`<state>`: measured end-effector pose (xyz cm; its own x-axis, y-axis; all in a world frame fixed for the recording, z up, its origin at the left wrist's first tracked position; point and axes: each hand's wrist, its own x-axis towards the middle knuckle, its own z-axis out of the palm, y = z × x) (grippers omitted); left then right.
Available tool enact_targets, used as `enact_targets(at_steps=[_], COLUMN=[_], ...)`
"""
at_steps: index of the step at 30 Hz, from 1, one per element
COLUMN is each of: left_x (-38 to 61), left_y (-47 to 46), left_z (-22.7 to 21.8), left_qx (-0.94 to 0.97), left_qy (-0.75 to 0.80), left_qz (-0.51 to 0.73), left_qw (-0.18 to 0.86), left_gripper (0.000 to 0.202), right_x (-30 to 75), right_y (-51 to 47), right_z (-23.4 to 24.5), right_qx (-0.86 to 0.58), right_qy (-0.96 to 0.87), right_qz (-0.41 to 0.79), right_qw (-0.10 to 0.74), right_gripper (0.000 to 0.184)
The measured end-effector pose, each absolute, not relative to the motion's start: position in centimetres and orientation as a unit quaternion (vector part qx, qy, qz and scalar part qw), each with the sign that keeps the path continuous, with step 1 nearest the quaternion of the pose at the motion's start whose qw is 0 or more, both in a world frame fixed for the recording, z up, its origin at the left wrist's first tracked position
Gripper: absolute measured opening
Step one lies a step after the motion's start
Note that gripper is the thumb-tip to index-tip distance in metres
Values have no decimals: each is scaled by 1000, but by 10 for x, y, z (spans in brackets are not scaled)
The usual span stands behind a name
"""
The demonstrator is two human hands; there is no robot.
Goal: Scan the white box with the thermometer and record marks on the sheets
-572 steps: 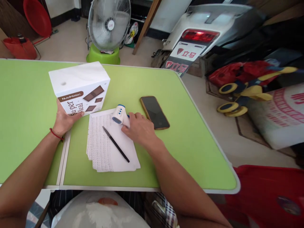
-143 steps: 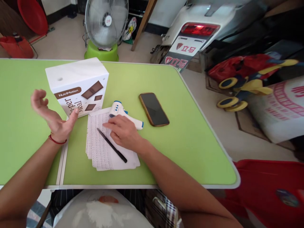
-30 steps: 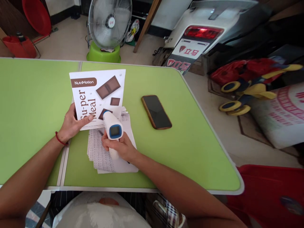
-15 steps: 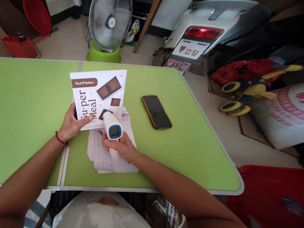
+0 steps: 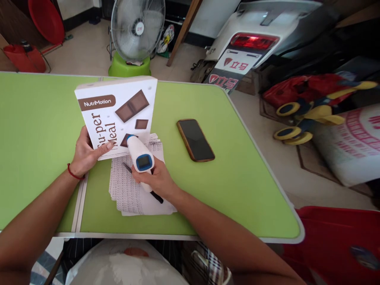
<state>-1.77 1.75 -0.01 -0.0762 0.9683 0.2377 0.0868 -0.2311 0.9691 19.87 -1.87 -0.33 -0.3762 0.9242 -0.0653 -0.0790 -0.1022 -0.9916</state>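
My left hand [image 5: 86, 150] grips the lower left corner of a white NutriMotion Super Meal box [image 5: 115, 114], which stands tilted on the table with its chocolate-printed face towards me. My right hand [image 5: 157, 182] holds a white and blue infrared thermometer [image 5: 139, 156] upright, its display facing me and its nose touching the box front. Beneath that hand lies a stack of printed papers [image 5: 133, 194]. A black pen [image 5: 156, 194] rests on the stack, its middle hidden by my right hand.
A black smartphone [image 5: 195, 140] with a gold edge lies on the green folding table [image 5: 38, 118], right of the papers. Beyond the table stand a fan [image 5: 137, 29] on a green base and a scooter's rear [image 5: 249, 47]. Red and yellow items lie to the right.
The box has tipped back and shifted left, so its top edge now shows. My right hand has moved slightly right, and the pen's end now shows below it.
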Motion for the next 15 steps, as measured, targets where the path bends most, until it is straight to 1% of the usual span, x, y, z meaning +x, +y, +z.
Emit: enact_targets(at_steps=[4, 6, 9, 11, 13, 15], left_x=[-19, -19, -23, -27, -31, -34], left_y=[19, 20, 23, 26, 28, 30], left_z=[3, 4, 2, 0, -2, -3], left_qx=[548, 548, 553, 557, 562, 566], left_qy=[458, 458, 474, 477, 477, 480], left_qz=[581, 586, 584, 587, 590, 587], left_qw=[391, 382, 358, 343, 331, 323], left_gripper=[62, 65, 70, 71, 70, 69], right_x=[207, 212, 222, 228, 235, 241], right_y=[-11, -6, 3, 9, 16, 22], right_z=[2, 3, -3, -10, -16, -20], right_qx=[-422, -427, -455, -488, -506, -512], right_qy=[-604, -657, -744, -789, -814, -824], right_qz=[539, 481, 355, 245, 155, 100], right_qw=[408, 393, 338, 283, 241, 221], right_gripper=[23, 30, 45, 50, 48, 43])
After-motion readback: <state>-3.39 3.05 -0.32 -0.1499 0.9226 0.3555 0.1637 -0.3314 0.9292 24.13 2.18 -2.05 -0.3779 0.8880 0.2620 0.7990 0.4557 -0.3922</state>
